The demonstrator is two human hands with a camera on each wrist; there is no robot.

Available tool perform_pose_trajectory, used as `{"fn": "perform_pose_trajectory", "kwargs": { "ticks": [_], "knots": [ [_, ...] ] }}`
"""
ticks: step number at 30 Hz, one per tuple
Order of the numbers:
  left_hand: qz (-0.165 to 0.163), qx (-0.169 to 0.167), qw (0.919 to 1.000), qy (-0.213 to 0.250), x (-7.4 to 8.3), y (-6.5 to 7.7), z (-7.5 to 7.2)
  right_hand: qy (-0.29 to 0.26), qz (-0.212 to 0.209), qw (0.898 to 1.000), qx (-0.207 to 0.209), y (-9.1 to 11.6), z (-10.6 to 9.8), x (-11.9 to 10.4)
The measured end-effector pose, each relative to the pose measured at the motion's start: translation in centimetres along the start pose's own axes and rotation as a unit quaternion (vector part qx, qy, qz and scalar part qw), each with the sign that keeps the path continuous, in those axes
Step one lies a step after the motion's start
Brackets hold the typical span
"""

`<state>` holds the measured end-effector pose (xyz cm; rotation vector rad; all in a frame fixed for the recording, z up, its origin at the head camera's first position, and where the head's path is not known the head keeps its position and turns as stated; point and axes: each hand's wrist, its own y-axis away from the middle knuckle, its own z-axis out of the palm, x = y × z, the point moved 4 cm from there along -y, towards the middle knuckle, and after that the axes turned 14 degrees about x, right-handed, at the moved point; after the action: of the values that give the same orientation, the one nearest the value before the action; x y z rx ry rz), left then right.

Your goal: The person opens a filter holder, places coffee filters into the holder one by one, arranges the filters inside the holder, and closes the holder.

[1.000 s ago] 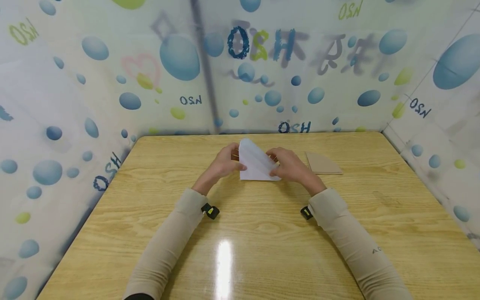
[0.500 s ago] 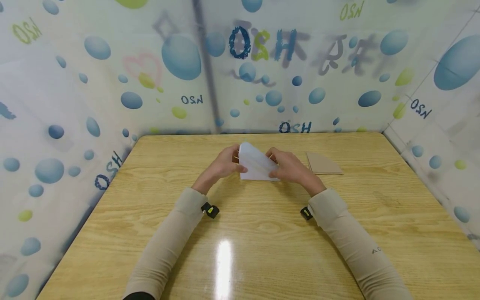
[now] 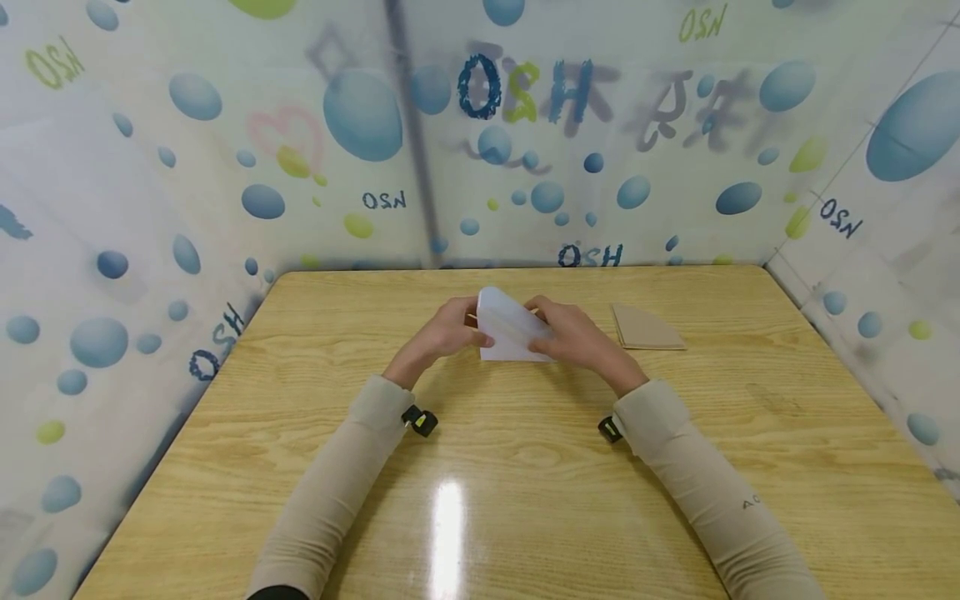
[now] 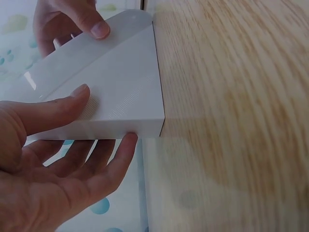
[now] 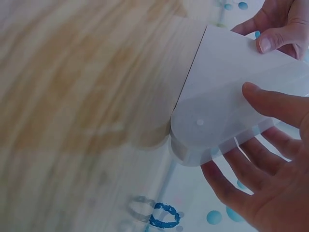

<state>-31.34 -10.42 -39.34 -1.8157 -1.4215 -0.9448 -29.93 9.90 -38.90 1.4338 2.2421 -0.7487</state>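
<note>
A flat white wedge-shaped case (image 3: pixel 506 329) with a translucent, rounded sloping part stands on edge at the table's far middle. My left hand (image 3: pixel 450 327) grips its squared end, thumb on the near face and fingers behind or along the side, as the left wrist view shows. From the sloping side my right hand (image 3: pixel 572 332) holds the same case, its thumb (image 5: pixel 258 94) on the broad face and its fingers spread beneath the translucent edge. The long straight edge of the case (image 4: pixel 120 82) lies along the tabletop. Whatever is inside cannot be made out.
Right of the hands lies a brown fan-shaped stack of paper-like sheets (image 3: pixel 647 327) on the wooden table (image 3: pixel 525 467). Patterned fabric walls (image 3: pixel 300 167) rise behind and at both sides. Small black devices (image 3: pixel 422 422) sit at the cuffs.
The case's top has come slightly lower and nearer upright to the table. My right hand has shifted a little left across its face. The left hand keeps almost the same place.
</note>
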Motion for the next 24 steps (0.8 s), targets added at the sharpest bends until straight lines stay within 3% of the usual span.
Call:
{"fn": "perform_pose_trajectory", "kwargs": {
  "ticks": [24],
  "knots": [
    [-0.003,-0.005,0.9999,-0.011,0.14,0.13,-0.04,-0.020,0.006,1.000,0.015,-0.06,-0.51,-0.05]
  ]
}}
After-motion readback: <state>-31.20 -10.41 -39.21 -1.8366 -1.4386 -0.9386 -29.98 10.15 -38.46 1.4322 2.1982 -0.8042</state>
